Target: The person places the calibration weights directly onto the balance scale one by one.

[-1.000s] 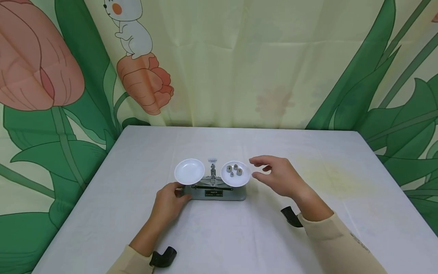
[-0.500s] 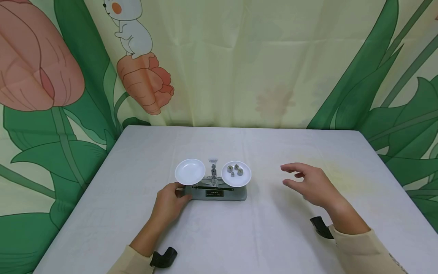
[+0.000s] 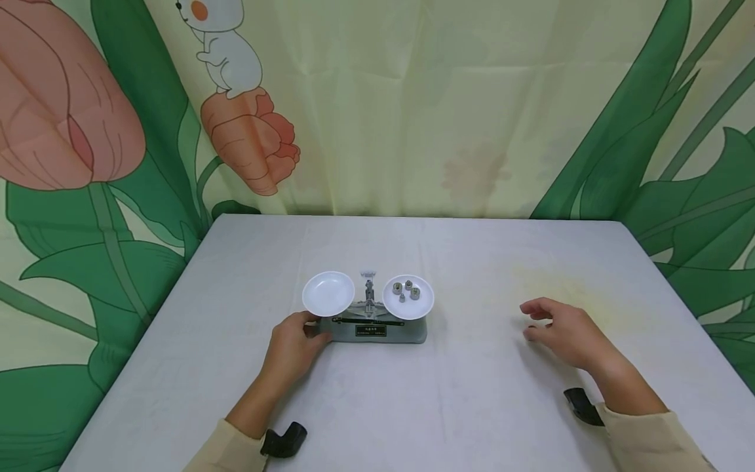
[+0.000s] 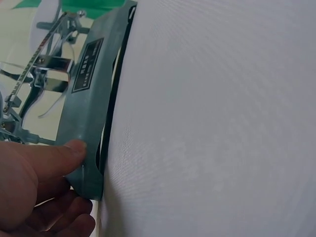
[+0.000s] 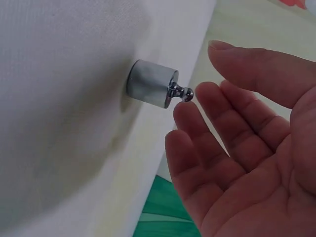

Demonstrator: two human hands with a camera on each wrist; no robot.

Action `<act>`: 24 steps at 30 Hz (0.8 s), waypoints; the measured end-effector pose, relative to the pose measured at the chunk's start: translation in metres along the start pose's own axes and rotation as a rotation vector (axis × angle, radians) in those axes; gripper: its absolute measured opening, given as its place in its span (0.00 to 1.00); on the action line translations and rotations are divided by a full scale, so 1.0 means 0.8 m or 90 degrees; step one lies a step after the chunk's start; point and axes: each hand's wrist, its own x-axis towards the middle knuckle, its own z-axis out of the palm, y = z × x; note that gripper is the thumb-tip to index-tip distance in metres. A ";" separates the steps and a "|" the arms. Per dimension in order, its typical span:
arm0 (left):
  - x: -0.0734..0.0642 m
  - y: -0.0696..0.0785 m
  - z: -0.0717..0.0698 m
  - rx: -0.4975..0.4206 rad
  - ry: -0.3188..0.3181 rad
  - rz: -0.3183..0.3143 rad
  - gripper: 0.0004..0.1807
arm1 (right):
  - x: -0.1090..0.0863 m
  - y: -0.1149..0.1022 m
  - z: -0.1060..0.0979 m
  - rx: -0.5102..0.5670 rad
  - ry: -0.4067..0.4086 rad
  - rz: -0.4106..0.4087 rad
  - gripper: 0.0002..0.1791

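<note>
A small grey balance scale (image 3: 389,333) stands on the table with a white pan on each side. Its left pan (image 3: 328,294) holds nothing, and several metal weights (image 3: 415,293) stand on the right pan (image 3: 426,307). At the left end of the base, my left hand (image 3: 293,347) grips it, with the thumb on the front face in the left wrist view. My right hand (image 3: 569,333) is off to the right, fingers loosely bent and holding nothing. A cylindrical metal weight (image 5: 152,84) with a knob stands on the table close to its fingertips; the head view hides this weight.
A white cloth covers the table (image 3: 472,406). Behind it hangs a printed curtain (image 3: 413,118) with plants and a rabbit. Each wrist carries a black camera mount, one by the left sleeve (image 3: 227,449), one by the right.
My right hand has moved away from the right pan, to the right and a little toward me. The left hand stays on the scale's base.
</note>
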 end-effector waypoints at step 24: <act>0.005 -0.001 0.001 -0.008 -0.008 -0.007 0.22 | 0.008 0.020 0.018 -0.030 0.008 0.017 0.19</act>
